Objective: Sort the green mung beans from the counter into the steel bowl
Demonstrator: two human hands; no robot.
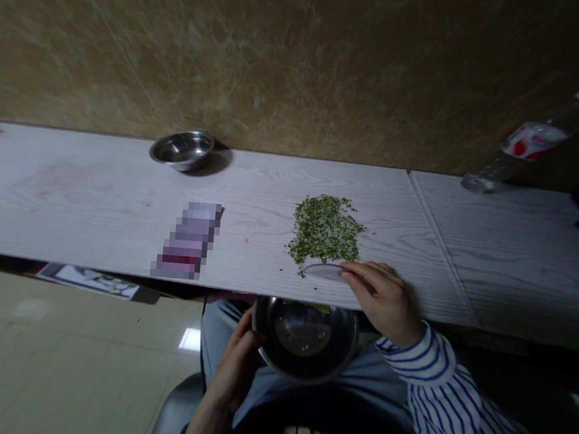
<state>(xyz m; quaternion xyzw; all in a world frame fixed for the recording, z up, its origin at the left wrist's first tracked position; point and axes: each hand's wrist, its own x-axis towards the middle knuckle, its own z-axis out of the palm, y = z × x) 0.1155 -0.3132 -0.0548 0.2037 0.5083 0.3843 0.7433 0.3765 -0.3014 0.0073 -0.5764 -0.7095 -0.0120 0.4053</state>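
Observation:
My right hand (381,298) pinches one end of a thin, see-through oval piece (324,271), perhaps plastic, low over the table. This piece lies along the near edge of a spread of small green beans (323,230). Below the table's front edge, my left hand (241,350) grips the left rim of a steel bowl (302,372), resting over my lap. Some green beans show inside the bowl at its far side, partly under the table edge. A few stray beans are scattered between the spread and the table edge.
A smaller steel bowl (183,150) stands near the wall, left of the beans. A blurred-out rectangular object (187,242) lies in front of it. To the right, a clear plastic bottle (526,142) with a white cap stands on the white wood-grain table (70,206). A seam crosses the tabletop.

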